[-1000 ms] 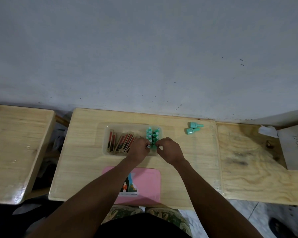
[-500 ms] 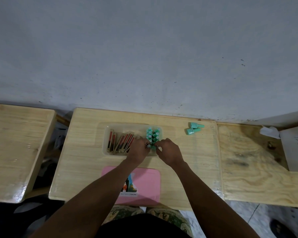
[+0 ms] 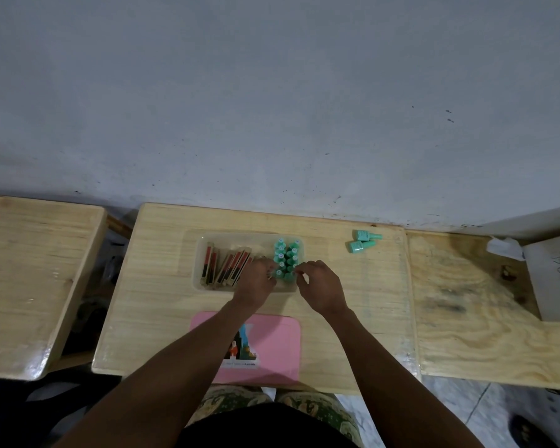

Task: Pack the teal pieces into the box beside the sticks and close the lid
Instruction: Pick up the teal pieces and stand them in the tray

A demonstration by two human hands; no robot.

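Little change: left hand (image 3: 256, 282) and right hand (image 3: 320, 286) remain at the near end of the packed teal bottles (image 3: 286, 255) in the clear box (image 3: 197, 270) beside the sticks (image 3: 227, 266). Fingers curled; whether they pinch anything cannot be told. 2 loose teal bottles (image 3: 362, 241) still await packing on the tabletop (image 3: 162, 302); pink lid (image 3: 275, 344) off.

Near edge of box (image 3: 197, 273) was blocked by left hand (image 3: 254, 282) and right hand (image 3: 320, 286). Box's left end was filled by sticks (image 3: 227, 266), right end by teal pieces (image 3: 286, 257). Bare tabletop (image 3: 162, 286) was left on both sides of box. Loose teal pieces (image 3: 362, 241) were seen farther right, pink lid (image 3: 272, 337) flat in front of box, wall (image 3: 272, 124) close behind it.
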